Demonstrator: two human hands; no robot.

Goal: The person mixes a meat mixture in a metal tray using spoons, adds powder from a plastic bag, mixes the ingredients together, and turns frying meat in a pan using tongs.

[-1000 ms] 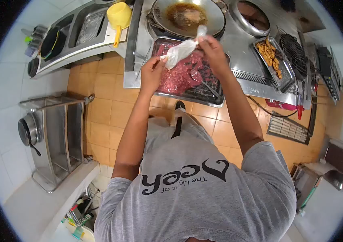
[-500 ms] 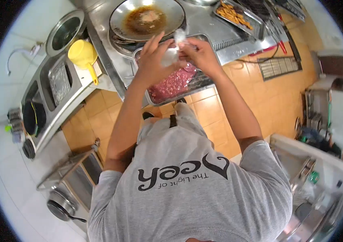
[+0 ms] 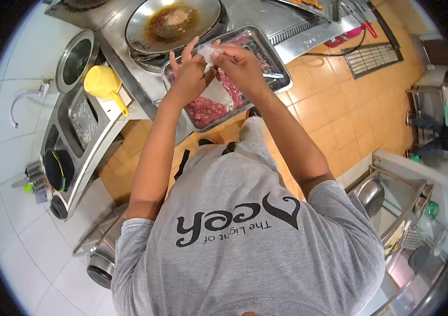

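The yellow dipper sits at the left, toward 9 o'clock from the neck of the translucent plastic bag. The wok, with brown liquid in it, stands on the cooking table, toward 11 o'clock from that neck.

The left hand comes up from below, at the left side of the bag's neck. Its outer fingers are spread and raised toward 12 o'clock; whether its thumb and forefinger close on the plastic cannot be told, since they overlap the bag and each other.

The bag's body lies between 5 and 6 o'clock from the gathered neck, between the two wrists and over the red minced meat in the tray. Its long axis runs roughly from 11 to 5 o'clock, neck at the upper end.

The right hand reaches in from the right side of the neck. Its grip is pinched, thumb and forefinger pressed on the bunched plastic. Both hands are close to the neck, the right more clearly in contact. Farther right, a metal utensil lies at the tray's edge, between 3 and 4 o'clock from the neck.
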